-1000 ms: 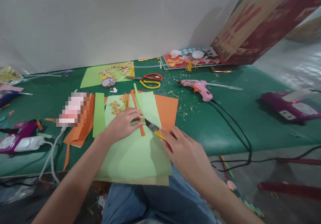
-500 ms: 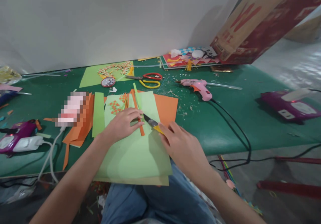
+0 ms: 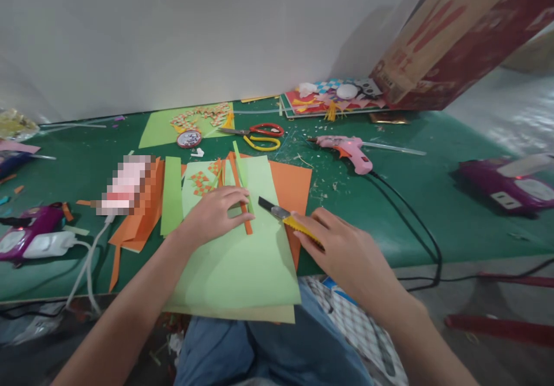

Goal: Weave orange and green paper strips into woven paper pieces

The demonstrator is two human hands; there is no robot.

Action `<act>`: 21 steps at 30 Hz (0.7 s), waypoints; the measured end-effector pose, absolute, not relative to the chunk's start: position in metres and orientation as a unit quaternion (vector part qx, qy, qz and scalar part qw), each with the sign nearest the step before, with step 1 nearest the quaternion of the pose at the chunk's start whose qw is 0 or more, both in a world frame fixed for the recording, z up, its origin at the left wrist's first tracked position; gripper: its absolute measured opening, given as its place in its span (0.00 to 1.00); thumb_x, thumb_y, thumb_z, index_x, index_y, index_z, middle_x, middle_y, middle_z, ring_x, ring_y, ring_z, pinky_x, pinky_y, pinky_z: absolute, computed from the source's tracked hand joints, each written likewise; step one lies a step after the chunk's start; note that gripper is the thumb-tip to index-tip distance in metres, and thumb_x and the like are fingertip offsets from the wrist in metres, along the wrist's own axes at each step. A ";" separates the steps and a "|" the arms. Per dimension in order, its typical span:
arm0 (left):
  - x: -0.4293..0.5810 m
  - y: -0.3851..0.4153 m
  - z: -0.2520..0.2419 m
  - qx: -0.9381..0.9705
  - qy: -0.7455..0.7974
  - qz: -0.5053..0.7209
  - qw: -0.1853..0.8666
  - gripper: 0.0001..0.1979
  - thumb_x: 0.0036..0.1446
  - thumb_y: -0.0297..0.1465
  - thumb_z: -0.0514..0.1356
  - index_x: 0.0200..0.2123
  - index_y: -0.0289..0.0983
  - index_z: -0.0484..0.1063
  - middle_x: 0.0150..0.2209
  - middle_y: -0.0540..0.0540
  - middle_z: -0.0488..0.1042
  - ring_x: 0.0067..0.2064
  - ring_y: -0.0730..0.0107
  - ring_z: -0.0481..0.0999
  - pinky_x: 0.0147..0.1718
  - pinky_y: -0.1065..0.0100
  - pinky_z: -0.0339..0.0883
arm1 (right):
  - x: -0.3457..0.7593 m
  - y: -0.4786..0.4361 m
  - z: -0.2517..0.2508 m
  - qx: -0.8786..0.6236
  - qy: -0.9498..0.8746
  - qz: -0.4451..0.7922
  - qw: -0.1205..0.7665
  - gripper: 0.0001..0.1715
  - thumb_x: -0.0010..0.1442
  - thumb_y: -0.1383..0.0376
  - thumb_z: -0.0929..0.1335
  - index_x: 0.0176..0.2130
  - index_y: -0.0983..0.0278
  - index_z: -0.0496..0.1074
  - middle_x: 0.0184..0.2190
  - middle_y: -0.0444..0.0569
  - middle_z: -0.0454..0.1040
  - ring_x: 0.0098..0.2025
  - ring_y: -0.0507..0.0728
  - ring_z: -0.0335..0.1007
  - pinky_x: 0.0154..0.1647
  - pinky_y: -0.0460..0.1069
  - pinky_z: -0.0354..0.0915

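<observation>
My right hand [image 3: 341,247] is closed round the yellow handle of a utility knife [image 3: 279,213]. Its blade is out and points left, a little apart from the paper strips. Curled over the sheet, my left hand [image 3: 216,216] has its fingertips and thumb on an orange paper strip [image 3: 248,223]. A light green paper strip [image 3: 240,169] runs beside it and partly under the fingers. Both strips lie on a pale green paper sheet [image 3: 242,270], with orange paper [image 3: 291,187] beneath. Small orange-and-green woven pieces [image 3: 201,183] rest left of the strips.
Scissors [image 3: 255,135] and a pink glue gun [image 3: 348,150] with a black cord lie beyond the sheet. Folded orange paper [image 3: 141,218] and a pixelated phone-like object [image 3: 125,187] are left. Purple power strips [image 3: 32,233] stand at both sides, a paper bag [image 3: 441,45] back right.
My right hand has drawn the utility knife right, away from the strips; the blade no longer meets them. My left hand stays on the orange strip. The view has shifted slightly.
</observation>
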State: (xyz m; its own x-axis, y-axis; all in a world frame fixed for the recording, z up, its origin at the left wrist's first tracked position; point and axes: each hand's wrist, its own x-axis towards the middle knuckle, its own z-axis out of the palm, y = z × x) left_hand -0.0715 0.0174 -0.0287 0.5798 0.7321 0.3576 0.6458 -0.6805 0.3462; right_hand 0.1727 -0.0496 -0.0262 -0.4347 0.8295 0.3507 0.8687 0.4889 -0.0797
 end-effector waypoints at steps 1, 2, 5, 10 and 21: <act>-0.071 0.017 -0.029 0.884 0.390 0.241 0.087 0.12 0.55 0.38 0.62 0.37 0.36 0.73 0.45 0.41 0.78 0.48 0.59 0.77 0.47 0.56 0.72 | 0.178 -0.051 -0.027 -0.491 -0.851 -0.055 0.176 0.18 0.66 0.65 0.59 0.48 0.65 0.73 0.29 0.47 0.71 0.27 0.52 0.69 0.24 0.46 0.59; -0.071 0.018 -0.028 0.884 0.391 0.241 0.085 0.12 0.56 0.38 0.62 0.37 0.36 0.73 0.45 0.41 0.78 0.48 0.59 0.77 0.47 0.57 0.72 | 0.182 -0.053 -0.027 -0.481 -0.857 -0.052 0.178 0.18 0.66 0.64 0.59 0.48 0.65 0.73 0.29 0.47 0.71 0.27 0.51 0.68 0.24 0.46 0.59; -0.071 0.018 -0.028 0.883 0.391 0.242 0.088 0.10 0.57 0.38 0.61 0.35 0.36 0.73 0.44 0.42 0.79 0.48 0.61 0.77 0.47 0.58 0.72 | 0.189 -0.057 -0.026 -0.462 -0.868 -0.027 0.181 0.18 0.67 0.64 0.58 0.48 0.64 0.72 0.30 0.47 0.71 0.25 0.50 0.68 0.23 0.46 0.59; -0.072 0.019 -0.027 0.882 0.392 0.244 0.101 0.09 0.60 0.36 0.58 0.37 0.37 0.74 0.45 0.43 0.79 0.49 0.62 0.77 0.47 0.59 0.72 | 0.186 -0.059 -0.022 -0.451 -0.874 0.001 0.181 0.18 0.67 0.63 0.58 0.48 0.63 0.72 0.31 0.48 0.72 0.26 0.51 0.68 0.24 0.46 0.61; -0.071 0.019 -0.025 0.877 0.398 0.244 0.116 0.12 0.64 0.35 0.53 0.37 0.38 0.75 0.44 0.44 0.79 0.48 0.62 0.77 0.48 0.59 0.71 | 0.166 -0.045 -0.021 -0.446 -0.877 -0.054 0.170 0.16 0.65 0.67 0.60 0.47 0.65 0.73 0.30 0.48 0.71 0.28 0.51 0.68 0.26 0.46 0.60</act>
State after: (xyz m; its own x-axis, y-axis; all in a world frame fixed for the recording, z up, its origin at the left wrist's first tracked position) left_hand -0.0707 0.0187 -0.0250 0.5652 0.7540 0.3347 0.6406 -0.6568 0.3979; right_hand 0.1655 -0.0452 -0.0211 -0.5451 0.7636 0.3461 0.8001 0.5971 -0.0573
